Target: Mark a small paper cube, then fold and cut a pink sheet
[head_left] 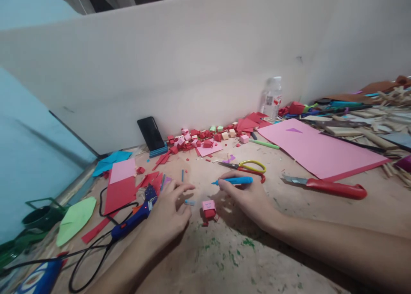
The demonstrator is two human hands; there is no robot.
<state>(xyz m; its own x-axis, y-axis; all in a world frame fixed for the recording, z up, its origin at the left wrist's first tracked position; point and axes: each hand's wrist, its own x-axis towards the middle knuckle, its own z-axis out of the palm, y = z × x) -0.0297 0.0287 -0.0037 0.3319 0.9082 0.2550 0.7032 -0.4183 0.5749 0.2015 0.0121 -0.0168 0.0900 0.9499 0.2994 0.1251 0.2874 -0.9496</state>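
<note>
Right hand [247, 197]: gripping blue marker [237, 181], uncapped, tip pointing left; any print on barrel too small to read. Left hand [168, 210]: open, fingers spread and curved, grasping nothing, near translucent blue cap [190, 202]; can't tell if a finger touches it. Small red and pink paper figure [209, 210] on table [224, 264] between the hands; pink part carries thin dark curved lines, a drawn smiling face.

Labels: clear plastic bottle [275, 99] against white panel [192, 63], label with red marks and a dark square patch, text illegible. Blue packet [43, 277], lower left, white oval-like print, cut by frame, wording unreadable. Blue glue gun [130, 225] beside left forearm, small red light lit, pale marking near it too blurred. Black phone [150, 133] leaning on blue stand, screen dark. Red-handled knife [334, 188] right, blade toward scissors [247, 166]; can't make out any lettering.
</note>
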